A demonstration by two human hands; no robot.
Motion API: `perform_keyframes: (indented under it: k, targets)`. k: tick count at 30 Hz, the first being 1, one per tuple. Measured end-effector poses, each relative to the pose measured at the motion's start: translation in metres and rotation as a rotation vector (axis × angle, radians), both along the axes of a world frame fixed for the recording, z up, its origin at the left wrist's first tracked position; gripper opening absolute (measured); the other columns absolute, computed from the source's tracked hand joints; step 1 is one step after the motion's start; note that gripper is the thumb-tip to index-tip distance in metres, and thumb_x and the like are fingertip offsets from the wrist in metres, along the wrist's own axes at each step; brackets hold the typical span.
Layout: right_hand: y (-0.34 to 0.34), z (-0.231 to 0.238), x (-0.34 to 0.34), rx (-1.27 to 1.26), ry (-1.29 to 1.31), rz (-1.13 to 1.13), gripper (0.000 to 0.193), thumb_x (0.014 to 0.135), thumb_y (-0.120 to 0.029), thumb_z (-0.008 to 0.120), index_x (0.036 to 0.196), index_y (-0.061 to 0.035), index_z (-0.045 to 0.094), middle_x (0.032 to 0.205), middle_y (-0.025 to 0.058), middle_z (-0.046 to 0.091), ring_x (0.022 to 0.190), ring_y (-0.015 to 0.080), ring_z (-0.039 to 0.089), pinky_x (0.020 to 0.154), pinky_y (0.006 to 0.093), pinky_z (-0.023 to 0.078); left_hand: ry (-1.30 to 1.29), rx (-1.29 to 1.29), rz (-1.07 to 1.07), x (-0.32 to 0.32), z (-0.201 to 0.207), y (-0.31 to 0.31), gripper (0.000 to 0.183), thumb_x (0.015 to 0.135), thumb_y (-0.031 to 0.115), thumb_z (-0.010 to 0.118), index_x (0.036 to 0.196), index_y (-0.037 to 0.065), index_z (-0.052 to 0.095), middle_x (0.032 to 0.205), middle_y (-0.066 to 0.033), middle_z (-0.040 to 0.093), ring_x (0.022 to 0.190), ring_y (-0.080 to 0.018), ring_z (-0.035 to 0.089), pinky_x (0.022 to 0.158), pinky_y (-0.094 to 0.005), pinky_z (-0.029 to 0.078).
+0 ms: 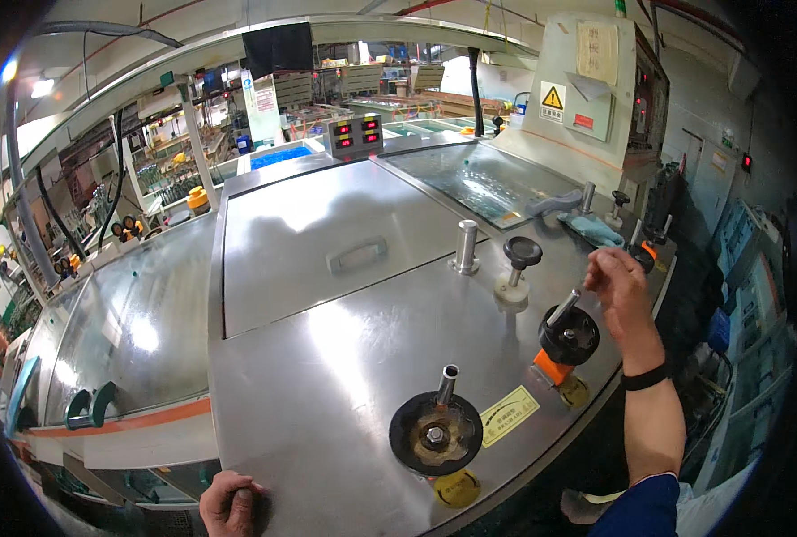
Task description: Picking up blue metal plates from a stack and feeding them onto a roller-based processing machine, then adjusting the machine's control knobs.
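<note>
At the lower left edge of a brushed-metal machine top (pixel 318 421), my left hand (pixel 230 507) is closed. Its fingers are curled in, and the view hides what, if anything, is inside them. My right hand (pixel 621 291) is raised above the right side, fingers bent together with nothing visible in them. Just left of it stands a black handwheel (pixel 570 336) with an upright metal crank handle, apart from the fingers. A second black handwheel (pixel 436 435), with a rusty face, sits nearer the front. A yellow label (pixel 509 417) lies between the two wheels.
Behind the wheels stand a black knob (pixel 522 252) and a metal post (pixel 467 247). A metal lid with a handle (pixel 358 255) and a glass panel (pixel 470 183) lie beyond. Gloves or cloths (pixel 591 230) rest at the far right. A control cabinet (pixel 587 98) rises behind.
</note>
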State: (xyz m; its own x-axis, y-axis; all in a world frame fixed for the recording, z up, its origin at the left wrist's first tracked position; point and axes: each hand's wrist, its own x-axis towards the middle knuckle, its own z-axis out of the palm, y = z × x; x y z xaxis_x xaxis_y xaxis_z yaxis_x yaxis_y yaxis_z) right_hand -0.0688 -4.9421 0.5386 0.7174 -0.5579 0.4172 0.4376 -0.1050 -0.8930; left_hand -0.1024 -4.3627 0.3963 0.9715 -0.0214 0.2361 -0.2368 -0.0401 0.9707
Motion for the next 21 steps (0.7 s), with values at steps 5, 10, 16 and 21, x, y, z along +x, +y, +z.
perform_keyframes:
  k: [5,10,16,21]
  targets:
    - [-0.060,-0.007,-0.023,0.095,-0.017,-0.090,0.017,0.098,-0.023,0.061,0.097,-0.0070,0.067,0.083,0.0004,0.063,0.073,0.0110,0.061,0.066,0.0271,0.051,0.009,0.007,0.018,0.000,0.003,0.000,0.017,0.100,0.008,0.062,0.115,0.001,0.065,0.094,-0.0048,0.069,0.079,-0.0122,0.064,0.070,-0.0249,0.052]
    - [-0.103,-0.022,-0.044,0.229,-0.002,-0.303,0.014,0.098,-0.023,0.060,0.098,-0.0098,0.065,0.079,-0.0031,0.061,0.069,0.0093,0.060,0.063,0.0259,0.050,0.018,-0.005,0.011,0.005,0.004,-0.002,0.018,0.099,0.008,0.063,0.115,0.001,0.065,0.096,-0.0066,0.070,0.080,-0.0129,0.064,0.072,-0.0252,0.053]
    - [-0.125,-0.039,-0.067,0.307,0.094,-0.348,0.013,0.097,-0.026,0.061,0.091,-0.0147,0.064,0.075,-0.0065,0.060,0.065,0.0074,0.058,0.058,0.0251,0.047,-0.003,-0.019,-0.005,0.000,0.005,0.002,0.018,0.099,0.006,0.061,0.116,0.000,0.064,0.099,-0.0072,0.069,0.086,-0.0149,0.065,0.077,-0.0279,0.055]
    - [-0.116,-0.033,-0.069,0.290,0.064,-0.364,0.013,0.097,-0.026,0.061,0.091,-0.0149,0.064,0.076,-0.0062,0.060,0.065,0.0073,0.057,0.059,0.0244,0.047,0.000,0.093,0.001,0.003,0.007,0.003,0.018,0.099,0.003,0.061,0.116,-0.001,0.064,0.102,-0.0064,0.069,0.091,-0.0150,0.065,0.083,-0.0283,0.054]
